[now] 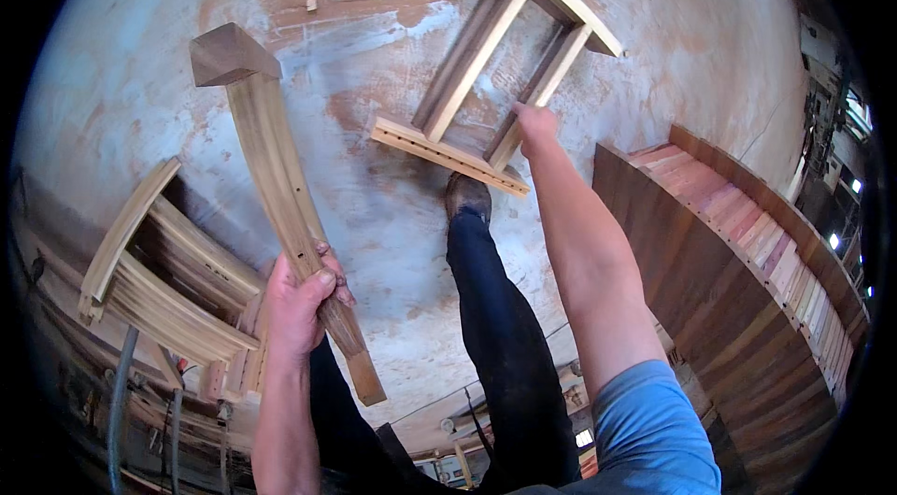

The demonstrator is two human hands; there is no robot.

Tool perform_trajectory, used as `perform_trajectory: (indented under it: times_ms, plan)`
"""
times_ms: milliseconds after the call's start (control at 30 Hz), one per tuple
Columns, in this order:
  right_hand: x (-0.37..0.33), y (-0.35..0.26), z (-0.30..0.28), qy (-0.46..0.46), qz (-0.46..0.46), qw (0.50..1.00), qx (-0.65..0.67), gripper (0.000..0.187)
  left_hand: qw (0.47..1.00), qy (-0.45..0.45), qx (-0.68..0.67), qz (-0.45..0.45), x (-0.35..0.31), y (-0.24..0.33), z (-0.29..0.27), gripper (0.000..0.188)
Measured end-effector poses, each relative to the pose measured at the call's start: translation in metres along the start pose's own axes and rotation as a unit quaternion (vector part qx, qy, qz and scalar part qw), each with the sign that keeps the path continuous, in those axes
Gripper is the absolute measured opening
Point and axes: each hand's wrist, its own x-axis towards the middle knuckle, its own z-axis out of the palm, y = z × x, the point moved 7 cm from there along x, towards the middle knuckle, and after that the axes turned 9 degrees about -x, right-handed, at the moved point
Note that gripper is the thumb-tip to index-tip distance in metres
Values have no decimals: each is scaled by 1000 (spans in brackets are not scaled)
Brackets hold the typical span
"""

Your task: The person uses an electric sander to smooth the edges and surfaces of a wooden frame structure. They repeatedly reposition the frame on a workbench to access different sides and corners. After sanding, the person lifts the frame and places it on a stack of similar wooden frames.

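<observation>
My left hand [297, 304] is wrapped around the lower part of a curved wooden leg [266, 149], which slants up and away. A thick squared block forms the leg's far end, and small dark holes dot its face. Farther right, my right hand [536, 128] grips one crossbar of a pale wooden frame [481, 56]. Two crossbars join the frame's curved far rail to its near rail [448, 155], which has a row of holes along it. The frame's near rail is close to my shoe [469, 196].
At left, curved wooden parts [182, 304] are stacked above metal pipe legs [121, 402]. A large dark wooden panel [701, 280] stands at right, with many light wood strips [738, 215] packed behind it. One small wood scrap [312, 5] lies on the stained floor [374, 243].
</observation>
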Motion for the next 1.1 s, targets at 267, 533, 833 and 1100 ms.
perform_trajectory:
  times_ms: [267, 533, 833, 1100]
  plan:
    - [-17, -5, -55, 63, -82, 987, -127, 50, 993, -11, -116, -10, -7, 23, -47, 34]
    - [-77, -69, -101, 119, -252, 925, -259, 42, 987, -3, -159, -5, 2, 17, -51, 24]
    - [-206, -152, -32, 191, -429, 853, -227, 35, 993, 46, -103, -13, 34, 1, -38, 22]
    - [-280, -186, 34, 104, -512, 812, -262, 33, 992, 95, -66, 55, 51, 7, -17, 22]
